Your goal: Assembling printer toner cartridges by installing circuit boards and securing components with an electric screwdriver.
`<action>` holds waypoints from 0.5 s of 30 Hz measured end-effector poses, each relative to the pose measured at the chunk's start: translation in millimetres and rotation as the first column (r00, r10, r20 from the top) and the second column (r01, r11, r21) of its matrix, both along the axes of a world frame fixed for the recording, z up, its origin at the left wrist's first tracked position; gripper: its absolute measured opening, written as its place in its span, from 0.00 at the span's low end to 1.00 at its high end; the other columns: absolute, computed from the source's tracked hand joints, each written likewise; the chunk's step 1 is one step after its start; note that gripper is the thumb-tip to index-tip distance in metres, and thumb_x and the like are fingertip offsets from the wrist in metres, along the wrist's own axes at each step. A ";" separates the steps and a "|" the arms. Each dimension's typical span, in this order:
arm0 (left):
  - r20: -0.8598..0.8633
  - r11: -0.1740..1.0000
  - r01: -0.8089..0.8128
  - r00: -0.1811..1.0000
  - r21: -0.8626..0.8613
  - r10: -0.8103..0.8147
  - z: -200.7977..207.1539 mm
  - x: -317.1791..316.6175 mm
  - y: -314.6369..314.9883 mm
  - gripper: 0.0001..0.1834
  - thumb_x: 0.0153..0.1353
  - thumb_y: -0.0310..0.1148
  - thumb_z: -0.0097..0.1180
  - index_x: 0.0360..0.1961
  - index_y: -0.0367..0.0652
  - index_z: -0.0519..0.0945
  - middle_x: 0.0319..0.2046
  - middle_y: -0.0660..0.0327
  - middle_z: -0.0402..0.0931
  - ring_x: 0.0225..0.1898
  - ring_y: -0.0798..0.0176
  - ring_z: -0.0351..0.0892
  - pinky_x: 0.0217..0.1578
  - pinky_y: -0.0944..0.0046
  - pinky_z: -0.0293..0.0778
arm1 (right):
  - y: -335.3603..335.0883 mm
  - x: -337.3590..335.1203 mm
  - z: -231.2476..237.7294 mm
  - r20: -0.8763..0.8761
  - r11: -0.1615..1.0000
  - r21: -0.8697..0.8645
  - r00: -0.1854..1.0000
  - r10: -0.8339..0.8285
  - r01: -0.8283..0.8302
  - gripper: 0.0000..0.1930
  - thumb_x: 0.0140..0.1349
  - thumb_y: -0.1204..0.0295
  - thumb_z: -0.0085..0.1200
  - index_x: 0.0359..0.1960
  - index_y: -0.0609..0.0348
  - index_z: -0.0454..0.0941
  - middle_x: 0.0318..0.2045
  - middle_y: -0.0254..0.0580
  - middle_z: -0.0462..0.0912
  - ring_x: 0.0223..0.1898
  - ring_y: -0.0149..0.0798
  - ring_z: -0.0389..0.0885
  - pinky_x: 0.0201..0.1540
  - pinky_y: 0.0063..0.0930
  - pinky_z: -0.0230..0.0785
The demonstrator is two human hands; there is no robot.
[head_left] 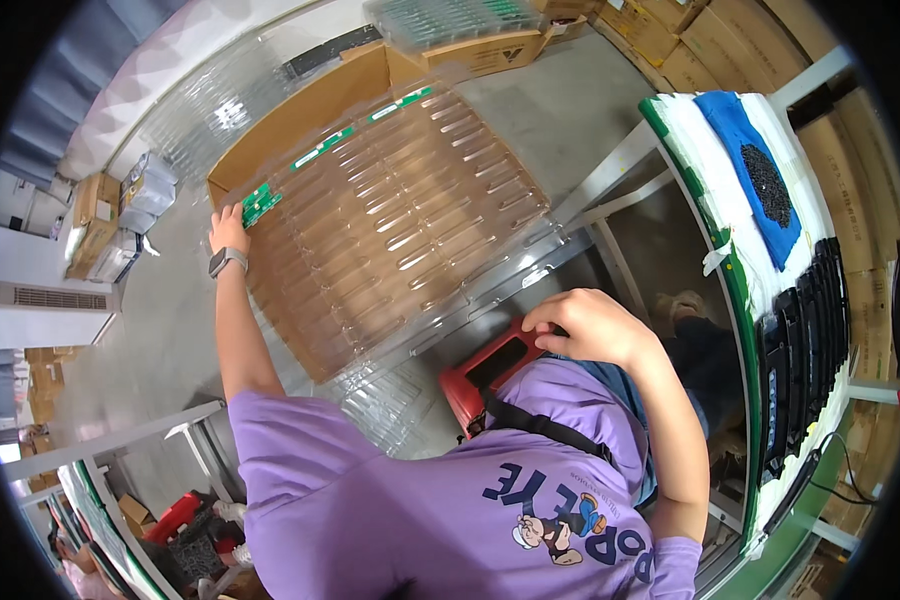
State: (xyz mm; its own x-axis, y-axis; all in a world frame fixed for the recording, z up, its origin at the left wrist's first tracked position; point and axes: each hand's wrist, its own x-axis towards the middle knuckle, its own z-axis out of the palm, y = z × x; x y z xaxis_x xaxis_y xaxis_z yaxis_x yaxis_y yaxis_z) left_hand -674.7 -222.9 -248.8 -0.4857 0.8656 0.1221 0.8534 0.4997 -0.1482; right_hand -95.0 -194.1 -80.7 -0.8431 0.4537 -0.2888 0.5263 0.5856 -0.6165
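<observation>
My left hand [228, 232], with a watch at the wrist, grips small green circuit boards [262, 205] at the far left corner of a clear plastic tray [420, 265]. Rows of long slots run across this tray, which lies over an open cardboard box [288, 118]. More narrow green boards [322, 148] sit along its far edge. My right hand [582, 322] hangs over my lap beside a red plastic stool [462, 398]. Its fingers are loosely bent, thumb apart, and nothing shows in them.
On the right, a bench [718, 215] carries a blue cloth [735, 150] with small black parts [767, 185] and a row of black strips [805, 330]. Clear trays [450, 22] are stacked at the back. Cartons [735, 50] line the right wall.
</observation>
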 end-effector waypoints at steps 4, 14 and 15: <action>-0.006 1.000 -0.028 1.000 0.012 0.028 1.6 -0.5 0.2 0.30 0.50 0.19 0.55 0.56 0.54 0.72 0.54 0.67 0.71 0.58 0.54 0.67 0.53 0.45 0.71 | 2.2 1.6 -13.5 -0.060 0.998 0.064 0.998 0.020 -0.016 0.11 0.51 0.71 0.59 0.38 0.56 0.82 0.29 0.42 0.84 0.33 0.47 0.83 0.36 0.37 0.74; -0.146 0.990 0.143 0.979 0.004 -0.141 -6.1 -41.6 28.6 0.25 0.51 0.24 0.59 0.54 0.42 0.73 0.51 0.48 0.73 0.55 0.45 0.71 0.55 0.50 0.70 | -2.0 17.5 -21.1 -0.008 0.999 0.047 1.000 -0.025 0.025 0.11 0.55 0.66 0.58 0.39 0.55 0.81 0.29 0.43 0.83 0.34 0.48 0.83 0.36 0.39 0.73; -0.114 0.974 0.195 0.977 0.116 -0.182 -6.8 -43.7 30.5 0.27 0.46 0.19 0.56 0.52 0.43 0.74 0.46 0.48 0.74 0.50 0.43 0.73 0.49 0.47 0.71 | -3.8 20.9 -30.0 -0.043 0.995 0.011 0.995 -0.095 0.095 0.12 0.52 0.64 0.56 0.37 0.53 0.83 0.31 0.47 0.84 0.36 0.51 0.83 0.38 0.45 0.74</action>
